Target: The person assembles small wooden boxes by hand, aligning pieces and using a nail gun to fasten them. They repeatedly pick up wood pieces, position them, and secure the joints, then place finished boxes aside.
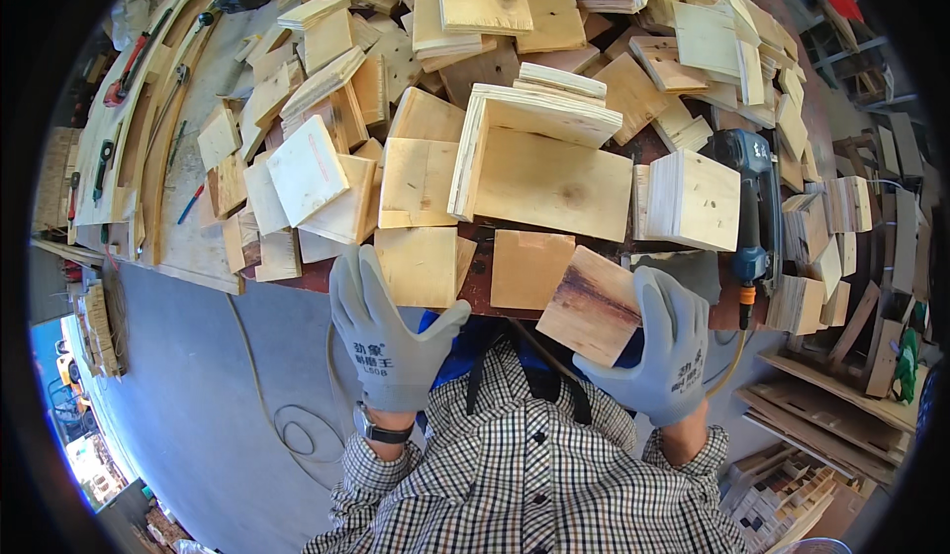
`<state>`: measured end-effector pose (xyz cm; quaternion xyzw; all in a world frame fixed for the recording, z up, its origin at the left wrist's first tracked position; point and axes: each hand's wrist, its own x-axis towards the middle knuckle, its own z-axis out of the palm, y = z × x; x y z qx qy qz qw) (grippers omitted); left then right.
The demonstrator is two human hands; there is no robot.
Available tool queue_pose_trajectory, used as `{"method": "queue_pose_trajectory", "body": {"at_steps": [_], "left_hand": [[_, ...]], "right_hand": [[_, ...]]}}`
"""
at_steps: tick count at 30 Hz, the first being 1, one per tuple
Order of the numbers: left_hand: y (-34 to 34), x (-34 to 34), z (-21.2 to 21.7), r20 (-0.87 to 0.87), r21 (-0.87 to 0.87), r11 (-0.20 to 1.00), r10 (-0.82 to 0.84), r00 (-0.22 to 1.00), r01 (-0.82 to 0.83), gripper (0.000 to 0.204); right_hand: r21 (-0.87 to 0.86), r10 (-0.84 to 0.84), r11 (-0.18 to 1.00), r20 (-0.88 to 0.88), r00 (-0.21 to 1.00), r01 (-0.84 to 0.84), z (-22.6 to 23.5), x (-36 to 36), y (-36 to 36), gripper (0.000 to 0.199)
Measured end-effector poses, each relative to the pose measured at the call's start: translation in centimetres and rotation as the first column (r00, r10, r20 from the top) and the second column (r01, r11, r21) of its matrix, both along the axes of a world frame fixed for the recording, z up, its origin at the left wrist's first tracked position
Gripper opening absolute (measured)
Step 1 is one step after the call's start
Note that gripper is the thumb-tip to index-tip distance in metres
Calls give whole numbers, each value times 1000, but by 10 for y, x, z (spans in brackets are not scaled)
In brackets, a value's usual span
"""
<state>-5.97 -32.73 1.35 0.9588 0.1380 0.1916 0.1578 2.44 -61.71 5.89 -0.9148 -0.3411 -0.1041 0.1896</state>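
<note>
My right hand (665,341), in a grey work glove, grips a small square plywood block (591,307) with a dark brown streak, its thumb below and its fingers at the right side. The block is tilted over the table's front edge. My left hand (391,331), gloved the same way, has its fingers stretched out and its thumb spread, beside a pale wood block (416,265) at the edge. Between the hands a tan square block (532,269) lies at the edge. Behind it, several boards form an open corner (549,183).
A heap of plywood offcuts (485,5) covers the back of the dark red table. A blue corded power tool (750,198) and a stack of squares (693,198) stand at the right. Screwdrivers (103,168) and long strips lie left. A cable (297,435) coils on the floor.
</note>
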Motion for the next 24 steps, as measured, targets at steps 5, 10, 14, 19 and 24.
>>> {"method": "queue_pose_trajectory", "body": {"at_steps": [5, 10, 14, 19, 24], "left_hand": [[-14, 10, -5, -8, 14, 1000, 17, 1000, -17, 109], [1, 6, -5, 98, -202, 977, -47, 994, 67, 93], [9, -7, -2, 186, -130, 975, -156, 970, 182, 87], [23, 5, -5, -10, -65, 911, -410, 912, 408, 82], [14, 13, -6, -89, -22, 933, -360, 929, 359, 82]], "right_hand": [[55, -1, 998, -75, 997, 5, -13, -6, 1, 107], [64, -45, 997, -42, 998, 48, -6, -5, 1, 105], [69, -98, 993, 41, 994, 95, 2, 3, 3, 103], [32, 7, 999, -71, 997, -5, 21, 20, 33, 94], [-84, 107, 990, -64, 992, -112, 3, 37, 47, 90]]}}
